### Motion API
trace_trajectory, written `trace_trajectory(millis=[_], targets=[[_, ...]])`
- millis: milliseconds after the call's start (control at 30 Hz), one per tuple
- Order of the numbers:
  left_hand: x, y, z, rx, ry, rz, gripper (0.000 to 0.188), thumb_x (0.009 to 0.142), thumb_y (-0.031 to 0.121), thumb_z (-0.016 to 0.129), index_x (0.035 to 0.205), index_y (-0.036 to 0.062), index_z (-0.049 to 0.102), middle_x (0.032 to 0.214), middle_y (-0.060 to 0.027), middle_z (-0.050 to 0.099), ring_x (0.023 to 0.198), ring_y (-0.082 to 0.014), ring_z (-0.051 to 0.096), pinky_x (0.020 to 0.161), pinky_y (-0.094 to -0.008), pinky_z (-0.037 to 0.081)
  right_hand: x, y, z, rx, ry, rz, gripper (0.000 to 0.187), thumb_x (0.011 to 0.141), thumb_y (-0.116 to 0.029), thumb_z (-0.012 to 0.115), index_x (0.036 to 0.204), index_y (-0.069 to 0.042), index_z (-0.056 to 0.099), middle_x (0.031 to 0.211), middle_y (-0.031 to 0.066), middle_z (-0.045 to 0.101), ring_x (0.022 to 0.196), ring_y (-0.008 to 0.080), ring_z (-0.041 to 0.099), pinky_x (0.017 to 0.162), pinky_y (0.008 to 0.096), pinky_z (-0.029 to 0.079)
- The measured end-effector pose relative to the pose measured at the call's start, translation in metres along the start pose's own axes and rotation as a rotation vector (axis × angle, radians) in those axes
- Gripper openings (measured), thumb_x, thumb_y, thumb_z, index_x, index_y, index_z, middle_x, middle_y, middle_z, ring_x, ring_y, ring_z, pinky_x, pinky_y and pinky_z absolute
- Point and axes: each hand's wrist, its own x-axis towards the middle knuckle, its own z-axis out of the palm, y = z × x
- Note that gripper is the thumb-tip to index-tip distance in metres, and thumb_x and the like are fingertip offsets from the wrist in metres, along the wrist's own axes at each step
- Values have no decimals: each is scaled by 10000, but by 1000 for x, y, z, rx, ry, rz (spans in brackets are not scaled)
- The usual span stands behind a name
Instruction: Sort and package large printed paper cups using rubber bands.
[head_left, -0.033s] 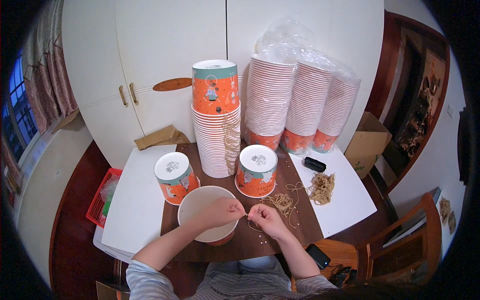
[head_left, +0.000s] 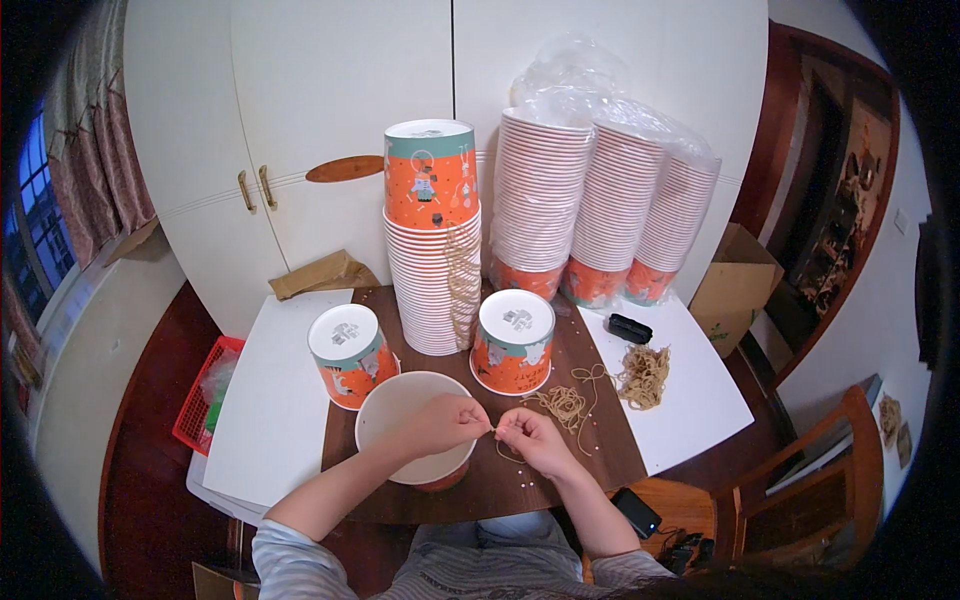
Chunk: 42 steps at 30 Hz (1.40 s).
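Observation:
Over the right rim of an open paper bucket (head_left: 395, 400), my left hand (head_left: 447, 422) pinches a thin tan string. Close beside it, my right hand (head_left: 537, 440) also pinches the string, fingertips almost touching those of the left. A slack length of the string (head_left: 508, 457) hangs below my fingers. The bucket stands mouth up with a white inside, and my left forearm crosses its opening. Behind my hands, an orange and green bucket (head_left: 513, 345) stands upside down, with a similar upturned bucket (head_left: 352, 355) to the left.
A tall stack of nested buckets (head_left: 432, 270) with string loops down its side stands behind. Plastic-wrapped stacks (head_left: 540, 200) rise at the back right. Tangled string (head_left: 562, 404), a larger string bundle (head_left: 643, 378) and a black tray (head_left: 630, 328) lie on the right.

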Motion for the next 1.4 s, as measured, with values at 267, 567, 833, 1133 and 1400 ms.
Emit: trace_trajectory(millis=[267, 567, 833, 1133, 1400], targets=[[-4, 8, -3, 77, 42, 4, 152, 731, 178, 579, 774, 40, 624, 647, -24, 587, 612, -74, 525, 576, -229, 425, 0, 6, 5, -32, -24, -14, 35, 814, -84, 521, 790, -58, 521, 677, -68, 476, 576, 0, 385, 507, 148, 307], [-1, -5, 0, 140, 87, 44, 147, 734, 185, 565, 759, 50, 620, 671, -54, 602, 617, -123, 554, 592, -262, 442, -2, 9, 9, 44, -22, 46, 62, 816, -89, 516, 759, -67, 505, 654, -81, 442, 569, 1, 363, 501, 152, 294], [-6, 2, 2, 300, 86, 146, 143, 745, 197, 565, 777, 67, 614, 644, -47, 592, 588, -115, 550, 574, -266, 437, -14, 12, 10, -31, -11, 34, 36, 821, -79, 512, 798, -55, 498, 677, -79, 440, 605, -4, 374, 523, 145, 298], [-36, 27, -1, 680, 235, 553, 200, 697, 206, 607, 833, 66, 560, 832, -54, 548, 819, -235, 512, 693, -340, 416, -28, 39, 10, 102, 91, 25, 129, 826, -68, 506, 947, -24, 489, 745, -25, 532, 680, 36, 491, 604, 159, 387], [-94, 9, 6, 1056, 242, 414, 148, 684, 177, 563, 800, 97, 521, 866, -30, 524, 865, -186, 496, 735, -352, 380, -61, 53, 13, -140, 22, 237, 127, 819, -105, 533, 858, 11, 569, 764, 34, 602, 698, 64, 542, 630, 204, 432]])
